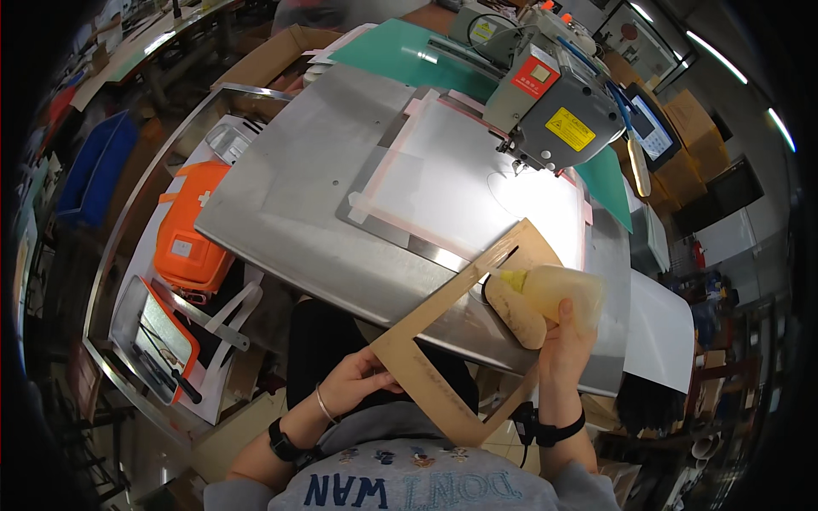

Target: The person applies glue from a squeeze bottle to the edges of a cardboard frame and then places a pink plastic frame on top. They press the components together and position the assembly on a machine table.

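Observation:
My left hand [360, 379] grips the lower edge of a brown cardboard frame template [443, 302] held over my lap and the steel table edge. My right hand [567, 345] squeezes a translucent yellowish glue bottle [554, 291], its yellow nozzle pointing left onto the frame's upper bar. A black band sits on each wrist.
A steel sewing table [298, 187] carries a white panel [452, 183] in a pink taped clamp under a grey industrial sewing machine [554, 102]. Orange bags [192, 226] lie on a side table at left. Green sheet [400, 51] and cardboard boxes [690, 119] at the back.

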The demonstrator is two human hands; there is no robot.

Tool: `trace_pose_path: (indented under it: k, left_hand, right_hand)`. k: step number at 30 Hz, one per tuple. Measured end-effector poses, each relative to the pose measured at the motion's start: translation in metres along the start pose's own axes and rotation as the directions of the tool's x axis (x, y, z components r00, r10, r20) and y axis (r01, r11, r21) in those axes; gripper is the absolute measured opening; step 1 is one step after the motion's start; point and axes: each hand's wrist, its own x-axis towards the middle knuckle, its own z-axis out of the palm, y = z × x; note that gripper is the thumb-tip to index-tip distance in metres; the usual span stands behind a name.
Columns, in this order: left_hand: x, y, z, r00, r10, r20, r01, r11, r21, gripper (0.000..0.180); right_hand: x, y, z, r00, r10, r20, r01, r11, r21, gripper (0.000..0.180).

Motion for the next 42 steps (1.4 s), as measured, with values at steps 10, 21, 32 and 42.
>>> trace_pose_path:
  k: [10,21,32,42]
  left_hand:
    - [-0.001,-0.002,-0.002,1.0,0.007,0.021,-0.007,1.0,-0.016,0.036]
    - [0.0,0.001,0.003,1.0,-0.023,-0.012,0.023,1.0,0.007,0.036]
    - [0.001,0.001,0.005,0.999,-0.044,-0.008,0.044,0.998,0.033,0.034]
    - [0.002,-0.005,0.003,1.0,-0.03,0.004,0.03,1.0,-0.006,0.03]
  right_hand:
    - [-0.036,0.001,0.012,0.995,0.09,0.045,-0.092,0.995,0.046,0.049]
    - [-0.056,0.001,0.012,0.992,0.092,0.09,-0.097,0.994,0.057,0.053]
    - [-0.06,0.003,0.019,0.988,0.103,0.113,-0.115,0.987,0.112,0.054]
    - [-0.06,0.001,0.016,0.987,0.045,0.152,-0.055,0.996,0.065,0.056]
